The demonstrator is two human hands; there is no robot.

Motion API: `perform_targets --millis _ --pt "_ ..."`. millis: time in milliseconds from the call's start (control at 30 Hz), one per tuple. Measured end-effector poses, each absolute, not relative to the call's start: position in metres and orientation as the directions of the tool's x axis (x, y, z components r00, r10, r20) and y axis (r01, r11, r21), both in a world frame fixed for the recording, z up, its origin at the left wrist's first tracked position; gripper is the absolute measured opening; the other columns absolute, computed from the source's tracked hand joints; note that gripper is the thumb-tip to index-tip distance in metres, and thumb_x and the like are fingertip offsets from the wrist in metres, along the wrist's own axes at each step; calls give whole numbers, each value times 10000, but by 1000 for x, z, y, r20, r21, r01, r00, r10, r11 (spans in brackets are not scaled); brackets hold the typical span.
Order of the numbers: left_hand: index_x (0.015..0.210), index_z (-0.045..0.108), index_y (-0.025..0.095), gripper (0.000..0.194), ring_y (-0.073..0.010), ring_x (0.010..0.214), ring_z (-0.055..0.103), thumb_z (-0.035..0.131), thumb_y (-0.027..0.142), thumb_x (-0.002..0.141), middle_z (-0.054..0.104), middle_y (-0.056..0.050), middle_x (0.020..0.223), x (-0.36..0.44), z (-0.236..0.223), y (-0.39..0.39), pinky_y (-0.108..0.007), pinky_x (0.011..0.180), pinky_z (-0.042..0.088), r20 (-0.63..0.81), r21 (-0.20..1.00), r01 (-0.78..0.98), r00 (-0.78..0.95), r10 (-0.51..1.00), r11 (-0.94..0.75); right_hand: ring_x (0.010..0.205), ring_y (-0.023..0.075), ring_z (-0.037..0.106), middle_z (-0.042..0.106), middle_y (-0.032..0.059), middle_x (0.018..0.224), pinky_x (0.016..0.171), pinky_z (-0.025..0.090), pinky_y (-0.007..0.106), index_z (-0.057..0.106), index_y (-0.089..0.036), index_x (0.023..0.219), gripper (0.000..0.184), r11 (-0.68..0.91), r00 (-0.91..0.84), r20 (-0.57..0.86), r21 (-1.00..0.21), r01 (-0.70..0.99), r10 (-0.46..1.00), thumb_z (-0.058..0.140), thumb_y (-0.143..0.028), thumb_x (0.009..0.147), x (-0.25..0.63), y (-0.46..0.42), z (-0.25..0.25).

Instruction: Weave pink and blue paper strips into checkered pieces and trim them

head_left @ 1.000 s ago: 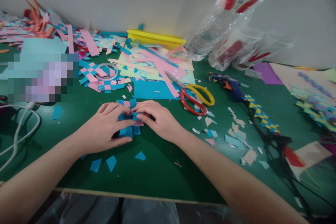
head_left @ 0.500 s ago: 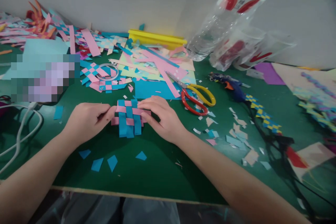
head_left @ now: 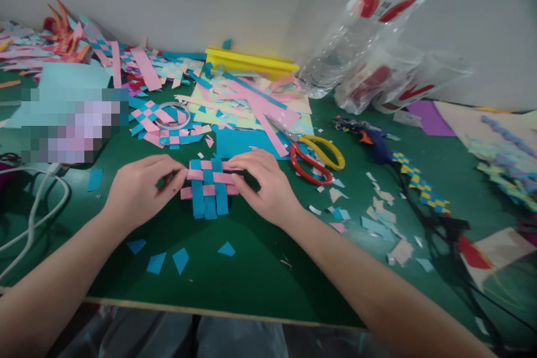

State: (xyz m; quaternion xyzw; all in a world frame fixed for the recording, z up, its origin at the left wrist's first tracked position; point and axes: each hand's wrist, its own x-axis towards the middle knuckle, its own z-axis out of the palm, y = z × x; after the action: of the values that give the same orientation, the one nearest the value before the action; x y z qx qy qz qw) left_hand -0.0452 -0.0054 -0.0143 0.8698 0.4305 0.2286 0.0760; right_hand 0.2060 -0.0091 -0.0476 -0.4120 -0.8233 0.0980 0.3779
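Observation:
A small paper weave of blue upright strips crossed by pink ones lies on the green table. At its left edge my left hand pinches the end of a pink paper strip. My right hand holds pink strip ends at the right edge between thumb and fingers. Below the weave the blue strips hang free as loose tails. Several blue paper scraps lie nearer the front edge.
Red-and-yellow-handled scissors lie right of the hands. Behind are a blue sheet, a yellow tray and heaped paper strips. A glue gun, wrapped plastic cups and scraps sit rightward; a white cable loops at left.
My left hand has come off the top of the weave to its left edge, uncovering the checkered pattern. The middle pink strip sticks out farther right, and my right hand has shifted slightly right.

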Motion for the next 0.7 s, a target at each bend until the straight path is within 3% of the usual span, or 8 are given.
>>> perform_targets --millis 100,233,333,467,567,700 --pt "1185 584 152 378 -256 1106 585 490 434 951 635 -97 1181 -43 -16 -3 -376 937 469 374 289 685 563 737 -669 1097 245 628 711 73 1118 1078 370 497 627 -227 1086 215 659 -419 542 -385 646 728 560 -342 916 214 -5 -45" --pt "1406 433 188 588 -296 1330 446 519 515 925 493 -129 1436 -35 -25 -2 -478 1099 359 243 266 610 707 664 -746 1109 235 629 735 25 1107 1091 356 492 656 -248 1068 203 806 -608 569 -183 563 554 624 -337 888 229 2 -39" --pt "1422 434 241 562 -287 1401 362 514 505 933 428 -98 1504 -30 -31 -3 -501 1151 286 182 243 548 784 593 -800 998 204 644 751 17 1017 1017 419 439 686 -237 967 133 872 -693 576 -73 484 433 641 -326 880 233 6 -36" --pt "1375 510 273 490 -288 1458 248 504 500 941 347 -74 1556 -29 -34 -4 -515 1187 201 157 181 482 846 509 -857 803 181 603 688 9 743 959 432 436 704 -236 850 181 883 -732 543 -39 467 411 603 -381 890 231 5 -36" --pt "1415 466 306 527 -292 1473 200 513 513 933 289 -64 1581 -30 -36 -4 -528 1192 169 118 141 469 866 485 -872 790 182 580 657 7 699 961 412 442 714 -241 922 216 888 -772 486 -19 460 410 558 -390 912 228 3 -37" --pt "1424 452 330 534 -293 1467 219 514 522 929 330 -51 1563 -31 -36 -3 -548 1188 160 100 140 463 873 478 -875 809 182 572 647 4 680 976 395 438 715 -232 920 220 894 -783 475 -19 447 402 543 -368 922 229 4 -38"
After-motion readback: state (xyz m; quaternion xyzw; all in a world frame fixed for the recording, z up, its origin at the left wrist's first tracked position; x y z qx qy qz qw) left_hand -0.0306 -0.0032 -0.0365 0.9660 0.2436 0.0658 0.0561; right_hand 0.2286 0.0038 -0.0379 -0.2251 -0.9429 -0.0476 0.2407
